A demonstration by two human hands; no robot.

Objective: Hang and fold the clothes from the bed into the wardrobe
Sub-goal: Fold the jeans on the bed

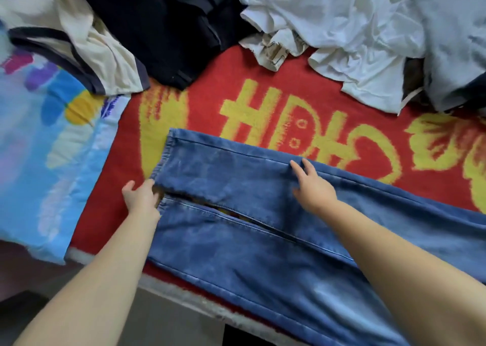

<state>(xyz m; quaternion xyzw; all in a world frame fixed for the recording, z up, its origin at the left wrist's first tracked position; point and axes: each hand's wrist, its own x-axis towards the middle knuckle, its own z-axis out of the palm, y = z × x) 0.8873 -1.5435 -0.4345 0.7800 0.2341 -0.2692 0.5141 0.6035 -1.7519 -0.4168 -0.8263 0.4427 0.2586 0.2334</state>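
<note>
A pair of blue jeans lies flat across the red and yellow blanket on the bed, its two legs side by side with the hems to the left. My left hand grips the leg hems at their left end, fingers tucked under the upper leg's cuff. Flat on the upper leg lies my right hand, its fingers straight and reaching the far seam.
At the back of the bed lie a cream top with dark trim, a black garment, crumpled white clothes and a pale blue-grey garment. A bright blue patterned sheet covers the left. The bed's front edge runs below the jeans.
</note>
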